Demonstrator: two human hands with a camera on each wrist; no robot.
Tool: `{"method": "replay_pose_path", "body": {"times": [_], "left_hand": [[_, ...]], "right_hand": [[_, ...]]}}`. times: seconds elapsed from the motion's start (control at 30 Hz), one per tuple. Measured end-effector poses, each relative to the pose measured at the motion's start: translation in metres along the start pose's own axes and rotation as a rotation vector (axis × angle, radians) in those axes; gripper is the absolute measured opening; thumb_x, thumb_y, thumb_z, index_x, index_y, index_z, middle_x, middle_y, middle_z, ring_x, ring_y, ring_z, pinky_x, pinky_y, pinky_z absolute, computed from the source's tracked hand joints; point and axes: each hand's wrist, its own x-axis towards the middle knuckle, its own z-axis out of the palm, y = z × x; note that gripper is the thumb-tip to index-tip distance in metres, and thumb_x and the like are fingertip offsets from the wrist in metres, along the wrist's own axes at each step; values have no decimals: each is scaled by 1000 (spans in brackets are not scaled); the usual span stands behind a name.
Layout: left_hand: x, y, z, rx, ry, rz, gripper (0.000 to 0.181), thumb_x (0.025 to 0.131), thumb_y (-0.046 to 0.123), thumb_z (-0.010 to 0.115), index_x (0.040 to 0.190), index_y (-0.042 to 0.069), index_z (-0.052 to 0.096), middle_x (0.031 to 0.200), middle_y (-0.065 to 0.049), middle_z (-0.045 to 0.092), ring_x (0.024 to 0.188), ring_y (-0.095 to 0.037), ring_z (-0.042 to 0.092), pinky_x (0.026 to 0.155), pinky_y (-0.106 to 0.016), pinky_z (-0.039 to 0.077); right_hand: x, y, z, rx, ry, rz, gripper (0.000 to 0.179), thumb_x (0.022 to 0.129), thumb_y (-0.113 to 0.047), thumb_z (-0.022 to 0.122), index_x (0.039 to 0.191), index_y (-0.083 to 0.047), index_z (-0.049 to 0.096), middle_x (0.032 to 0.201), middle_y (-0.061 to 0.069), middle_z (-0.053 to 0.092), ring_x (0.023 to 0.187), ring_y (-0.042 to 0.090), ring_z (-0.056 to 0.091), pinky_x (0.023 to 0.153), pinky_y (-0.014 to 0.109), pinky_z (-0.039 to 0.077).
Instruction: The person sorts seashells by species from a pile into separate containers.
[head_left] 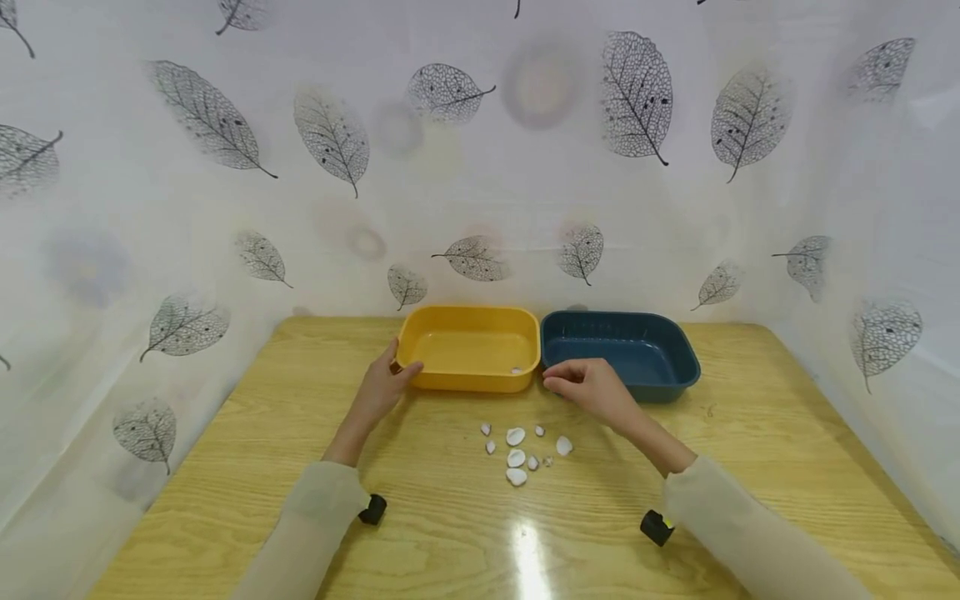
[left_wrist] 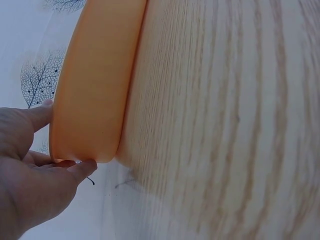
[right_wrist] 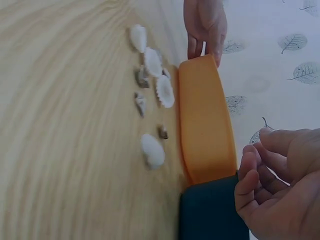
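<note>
At the left end of the yellow basin [head_left: 472,382], my left hand [head_left: 381,385] grips the corner, its thumb on the front wall and its fingers round the side. A small pale shell [head_left: 517,370] lies inside that basin near its right end. My right hand [head_left: 588,388] hovers by the front left corner of the dark blue basin [head_left: 660,392], where the two basins meet. Its fingers are curled with the thumb close to the fingertips; I cannot tell whether something small is between them. Several white seashells [head_left: 516,457] and small spiral shells [right_wrist: 140,103] lie on the table in front.
The basins stand side by side at the back of the wooden table [head_left: 435,533], close to a leaf-printed curtain [head_left: 480,192] that also hangs along both sides. A black device [head_left: 372,509] sits at the left wrist, and another black device [head_left: 657,527] at the right.
</note>
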Motion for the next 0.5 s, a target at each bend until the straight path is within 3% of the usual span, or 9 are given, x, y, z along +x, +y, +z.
{"method": "replay_pose_path", "body": {"times": [0.3,0.5], "left_hand": [[1,0,1,22,1,0,78,108,21,57,161,-9,9,167,-28,13,149,-43,31,117,-49,37],[1,0,0,18,0,-1,78,108,21,57,161,-9,8,167,-28,13,148,-43,32,117,-49,37]], "right_hand": [[-21,5,3,52,-41,-12,28,101,-19,70,117,3,75,107,15,75,83,36,66,66,32,57],[-27,10,7,47,-46,14,29,100,-18,71,118,5,74,107,10,76,82,27,67,67,24,55]]}}
